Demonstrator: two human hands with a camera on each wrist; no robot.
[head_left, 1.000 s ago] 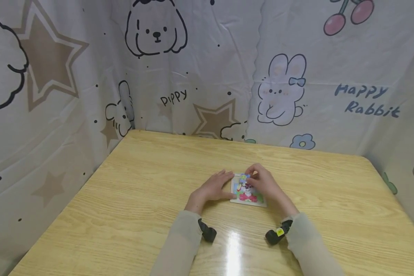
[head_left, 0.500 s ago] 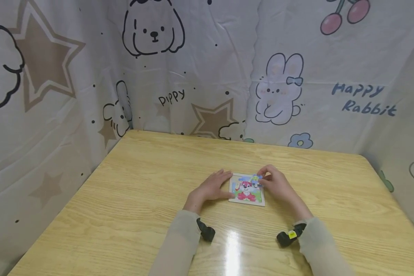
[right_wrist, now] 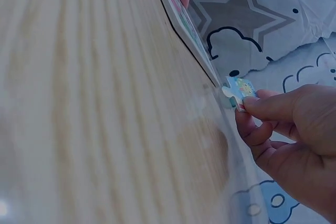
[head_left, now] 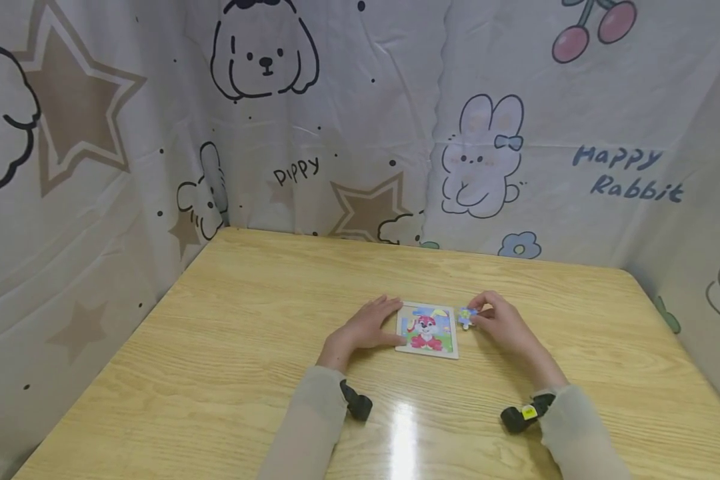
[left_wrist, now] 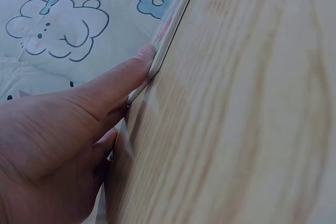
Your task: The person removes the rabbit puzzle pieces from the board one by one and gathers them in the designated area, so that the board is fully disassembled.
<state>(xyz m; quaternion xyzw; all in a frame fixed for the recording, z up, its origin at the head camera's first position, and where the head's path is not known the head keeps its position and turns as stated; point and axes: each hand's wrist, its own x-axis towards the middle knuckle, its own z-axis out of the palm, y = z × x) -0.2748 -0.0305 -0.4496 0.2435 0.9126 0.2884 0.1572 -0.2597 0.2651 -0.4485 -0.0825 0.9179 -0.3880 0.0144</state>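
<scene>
A small square jigsaw puzzle in a pale frame lies flat on the table, its picture a pink and white rabbit-like figure. My left hand rests along the frame's left side. In the left wrist view its thumb presses on the frame's edge; the other fingers are partly hidden below. Just right of the frame, my right hand pinches a blue jigsaw piece with a yellow flower-like patch. The right wrist view shows this piece between thumb and fingers, apart from the frame.
The wooden table extends on all sides of the puzzle. A printed curtain hangs along its back and sides. Black wrist cameras, such as the one on the right wrist, sit beside the sleeves.
My right hand has moved to the right with the jigsaw piece, from over the puzzle's upper part to beyond the frame's right edge. The left hand stays at the frame's left side.
</scene>
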